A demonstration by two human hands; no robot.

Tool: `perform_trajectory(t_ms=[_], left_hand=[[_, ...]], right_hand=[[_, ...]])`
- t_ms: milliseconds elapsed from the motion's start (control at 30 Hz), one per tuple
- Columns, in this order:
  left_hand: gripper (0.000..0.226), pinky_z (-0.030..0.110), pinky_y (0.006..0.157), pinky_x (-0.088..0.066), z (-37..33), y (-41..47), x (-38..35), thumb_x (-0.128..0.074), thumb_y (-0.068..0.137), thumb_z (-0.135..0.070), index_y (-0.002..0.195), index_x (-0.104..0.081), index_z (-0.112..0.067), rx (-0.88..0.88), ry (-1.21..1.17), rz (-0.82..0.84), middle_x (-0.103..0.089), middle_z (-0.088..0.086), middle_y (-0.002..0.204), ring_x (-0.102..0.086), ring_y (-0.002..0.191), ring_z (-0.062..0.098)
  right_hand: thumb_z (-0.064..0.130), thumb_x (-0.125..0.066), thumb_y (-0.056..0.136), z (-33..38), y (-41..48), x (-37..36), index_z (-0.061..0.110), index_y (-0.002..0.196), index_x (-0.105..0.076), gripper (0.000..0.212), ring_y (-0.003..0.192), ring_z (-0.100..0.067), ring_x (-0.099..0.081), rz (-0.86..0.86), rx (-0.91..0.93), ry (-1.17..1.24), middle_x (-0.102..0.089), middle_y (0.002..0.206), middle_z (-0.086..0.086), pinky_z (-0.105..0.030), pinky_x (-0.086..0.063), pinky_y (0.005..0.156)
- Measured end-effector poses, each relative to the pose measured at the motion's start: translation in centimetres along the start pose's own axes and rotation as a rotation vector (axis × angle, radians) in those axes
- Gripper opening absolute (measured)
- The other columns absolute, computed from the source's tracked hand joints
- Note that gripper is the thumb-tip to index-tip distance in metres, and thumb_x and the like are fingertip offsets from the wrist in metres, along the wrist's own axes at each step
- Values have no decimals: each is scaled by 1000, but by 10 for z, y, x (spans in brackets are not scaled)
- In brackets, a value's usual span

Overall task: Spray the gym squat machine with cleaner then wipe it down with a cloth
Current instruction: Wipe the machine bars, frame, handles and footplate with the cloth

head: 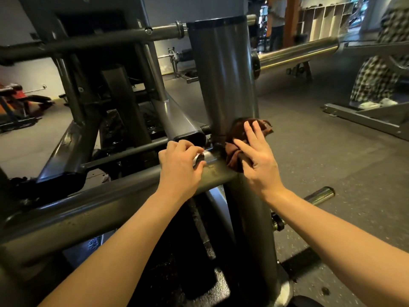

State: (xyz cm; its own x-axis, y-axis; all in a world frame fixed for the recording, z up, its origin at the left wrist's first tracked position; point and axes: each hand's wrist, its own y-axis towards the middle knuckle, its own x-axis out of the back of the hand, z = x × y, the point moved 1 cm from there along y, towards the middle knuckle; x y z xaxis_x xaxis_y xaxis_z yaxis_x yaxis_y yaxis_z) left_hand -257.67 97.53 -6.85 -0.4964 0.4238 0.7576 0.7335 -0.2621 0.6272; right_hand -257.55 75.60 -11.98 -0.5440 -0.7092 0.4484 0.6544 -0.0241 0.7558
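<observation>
My left hand (180, 161) grips a metal knob (199, 157); my right hand (256, 154), fingers flat, presses the cloth (234, 138) to the post (223, 85). Wiping step; next, rub downward.

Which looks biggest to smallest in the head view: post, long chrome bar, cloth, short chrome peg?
1. Post, nearest and largest.
2. Long chrome bar, farther off.
3. Cloth, partly hidden under the right hand.
4. Short chrome peg, smallest.
Nearness makes true sizes unsure.
</observation>
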Motion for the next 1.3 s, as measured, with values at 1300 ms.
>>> perform_trajectory(t_ms=[1300], left_hand=[[32,43,99,-39,81,-44,49,-79,88,-35,117,-72,-23,131,-61,9,-57,-13,108,-45,110,13]], right_hand=[[9,-52,96,46,-50,-85,15,157,-42,62,159,-32,-5,-146,-140,-50,-21,170,-12,-65,-9,124]])
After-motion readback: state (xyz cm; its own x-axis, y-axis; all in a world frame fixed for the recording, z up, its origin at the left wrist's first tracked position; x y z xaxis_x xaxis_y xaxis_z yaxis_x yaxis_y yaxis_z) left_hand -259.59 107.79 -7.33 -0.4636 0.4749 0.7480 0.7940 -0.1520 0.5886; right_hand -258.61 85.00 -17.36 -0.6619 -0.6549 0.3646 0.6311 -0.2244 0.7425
